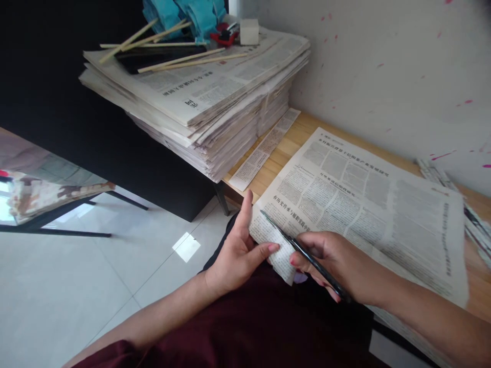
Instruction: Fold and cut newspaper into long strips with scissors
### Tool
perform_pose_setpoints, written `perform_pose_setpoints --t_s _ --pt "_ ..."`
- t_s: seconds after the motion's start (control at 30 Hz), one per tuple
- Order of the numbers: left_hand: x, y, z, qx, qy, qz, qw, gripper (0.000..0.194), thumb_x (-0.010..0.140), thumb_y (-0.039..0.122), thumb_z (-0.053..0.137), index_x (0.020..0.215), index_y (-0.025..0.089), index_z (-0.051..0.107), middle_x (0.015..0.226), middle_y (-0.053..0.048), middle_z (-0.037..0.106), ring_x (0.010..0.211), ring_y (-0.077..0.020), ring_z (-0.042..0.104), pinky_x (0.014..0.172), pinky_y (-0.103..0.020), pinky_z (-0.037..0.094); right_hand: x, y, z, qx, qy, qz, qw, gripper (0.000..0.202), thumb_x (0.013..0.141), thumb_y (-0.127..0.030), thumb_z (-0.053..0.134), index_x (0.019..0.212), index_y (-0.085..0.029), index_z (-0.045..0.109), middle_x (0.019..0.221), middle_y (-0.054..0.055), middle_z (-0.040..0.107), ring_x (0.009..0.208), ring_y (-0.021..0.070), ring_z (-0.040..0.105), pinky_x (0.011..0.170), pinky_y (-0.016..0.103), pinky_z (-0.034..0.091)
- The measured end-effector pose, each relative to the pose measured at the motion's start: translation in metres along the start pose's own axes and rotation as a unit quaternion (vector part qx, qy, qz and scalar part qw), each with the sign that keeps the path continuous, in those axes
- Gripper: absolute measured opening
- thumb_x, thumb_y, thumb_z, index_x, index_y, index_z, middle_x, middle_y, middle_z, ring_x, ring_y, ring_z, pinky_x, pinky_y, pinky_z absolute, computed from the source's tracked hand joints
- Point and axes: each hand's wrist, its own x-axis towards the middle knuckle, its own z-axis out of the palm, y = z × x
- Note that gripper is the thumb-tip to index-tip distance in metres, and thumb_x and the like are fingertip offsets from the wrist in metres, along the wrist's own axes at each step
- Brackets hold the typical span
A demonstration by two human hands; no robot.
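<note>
A newspaper sheet (345,204) lies over the wooden desk and hangs past its front edge. At its near left corner, my left hand (240,250) pinches a narrow flap of the paper between thumb and fingers, with the index finger pointing up. My right hand (330,263) is closed around black-handled scissors (316,266). Their blades point up and left along the flap, between it and the rest of the sheet. Part of the right fingers is hidden behind the handles.
A tall newspaper stack (230,112) carries wooden sticks (187,61), blue packets (192,18), a red item (226,37) and a white block (249,32). A cut paper strip (264,151) lies beside it on the desk (303,128). Rolled paper (475,225) lies near the wall.
</note>
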Motion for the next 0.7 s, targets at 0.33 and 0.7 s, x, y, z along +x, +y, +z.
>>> perform_pose_setpoints --t_s 0.33,0.7 --pt "0.0 0.009 0.0 0.052 -0.01 0.039 0.998 0.112 0.086 0.022 0.076 0.162 0.038 -0.005 0.171 -0.007 0.022 0.147 -0.0313 0.042 0.116 -0.043 0.045 0.007 -0.017 -0.009 -0.028 -0.022 -0.005 0.999 0.052 0.082 -0.07 0.068 0.083 -0.018 0.059 0.063 -0.003 0.06 0.04 0.0069 0.048 0.037 0.02 0.038" --pt "0.002 0.011 0.003 0.057 0.023 0.02 0.998 0.113 0.087 0.025 0.075 0.162 0.038 -0.008 0.165 -0.01 0.036 0.136 -0.0311 0.054 0.111 -0.046 0.05 0.015 -0.021 -0.01 -0.056 -0.007 -0.042 0.998 0.052 0.082 -0.07 0.068 0.078 -0.019 0.057 0.062 -0.002 0.062 0.041 0.008 0.05 0.038 0.021 0.035"
